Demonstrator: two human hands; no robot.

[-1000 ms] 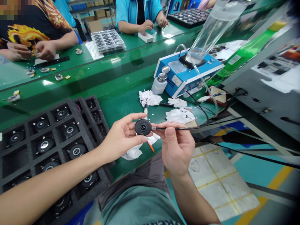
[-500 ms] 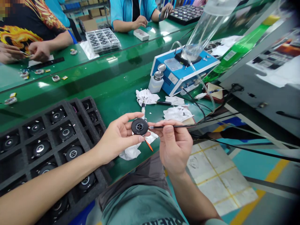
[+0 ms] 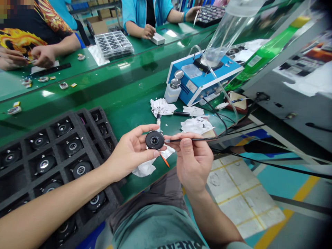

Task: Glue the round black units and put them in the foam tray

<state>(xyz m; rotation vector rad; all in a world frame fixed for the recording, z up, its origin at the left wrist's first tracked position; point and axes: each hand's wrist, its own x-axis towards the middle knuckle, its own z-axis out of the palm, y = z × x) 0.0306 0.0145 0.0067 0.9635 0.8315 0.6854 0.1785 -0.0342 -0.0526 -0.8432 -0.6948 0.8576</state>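
Note:
My left hand [image 3: 138, 143] pinches a round black watch case [image 3: 155, 139] by its edge, its back with small metal contacts turned up toward me. My right hand [image 3: 194, 160] grips a thin black pen-like tool [image 3: 178, 140] with a clear tip. That tip points at the right edge of the case; whether they touch I cannot tell. Left of my hands, a black foam tray [image 3: 75, 129] holds several similar round cases, one per compartment. Crumpled white tissues [image 3: 162, 107] with dark specks and an orange pointed stick [image 3: 165, 161] lie close to my hands.
A blue box-shaped device [image 3: 190, 90] with tubes and cables stands behind, beside a pump bottle [image 3: 173, 92] and a green bottle [image 3: 269, 52]. Across the green conveyor [image 3: 103, 86], two co-workers handle parts near a clear compartment tray [image 3: 114, 45]. Small parts [image 3: 63, 85] lie on the conveyor.
My hands, the case and the tool have kept their places. One co-worker's hands across the conveyor have shifted, and small parts at the left have moved slightly to the right.

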